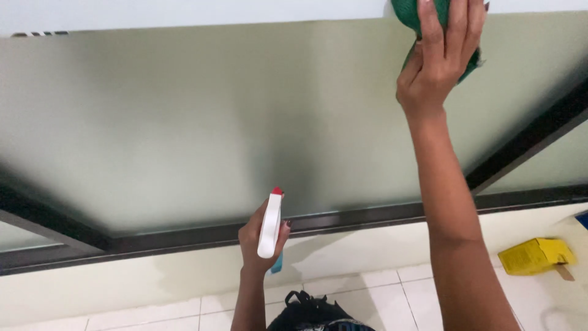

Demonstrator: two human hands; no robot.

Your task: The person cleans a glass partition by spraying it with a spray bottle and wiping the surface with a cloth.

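Observation:
My right hand (438, 58) is raised high and presses a green cloth (409, 15) flat against the top of a frosted glass panel (202, 116). Its fingers are spread over the cloth. My left hand (257, 236) is lower, near the panel's bottom edge, and grips a white spray bottle (269, 227) with a red nozzle tip pointing up at the glass.
A dark metal frame (367, 216) borders the glass along the bottom and runs diagonally at the right. Below is a cream wall base and white tiled floor (380, 300). A yellow box (536, 255) lies at the right. A black bag (312, 314) sits at the bottom centre.

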